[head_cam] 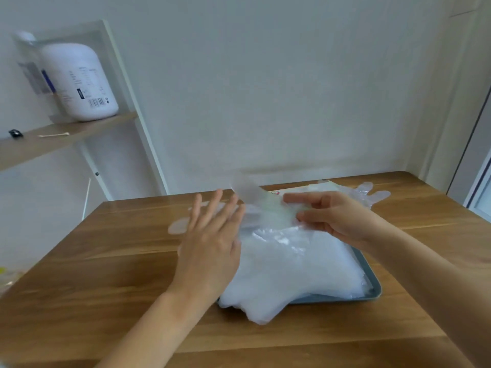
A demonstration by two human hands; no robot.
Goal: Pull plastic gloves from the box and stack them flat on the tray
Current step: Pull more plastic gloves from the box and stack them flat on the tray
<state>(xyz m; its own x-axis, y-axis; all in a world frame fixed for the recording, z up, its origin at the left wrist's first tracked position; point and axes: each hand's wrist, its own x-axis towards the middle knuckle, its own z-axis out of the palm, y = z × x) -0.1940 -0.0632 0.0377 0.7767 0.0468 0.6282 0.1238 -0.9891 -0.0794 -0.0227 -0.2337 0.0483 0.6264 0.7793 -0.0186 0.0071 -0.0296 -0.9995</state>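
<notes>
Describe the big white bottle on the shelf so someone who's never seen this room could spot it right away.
Look up and left from the wooden table to the wooden shelf. At its right end stands the white jug, the only bulky, opaque container there, with a barcode near its base; its neighbours are a thin cotton swab and a small black item.

White bottle point(79, 83) on wooden shelf point(53, 140)

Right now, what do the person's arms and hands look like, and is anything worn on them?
Both forearms are bare up to the frame edge: no sleeves show. The left hand and the right hand carry no visible ring, watch or bracelet.
</notes>
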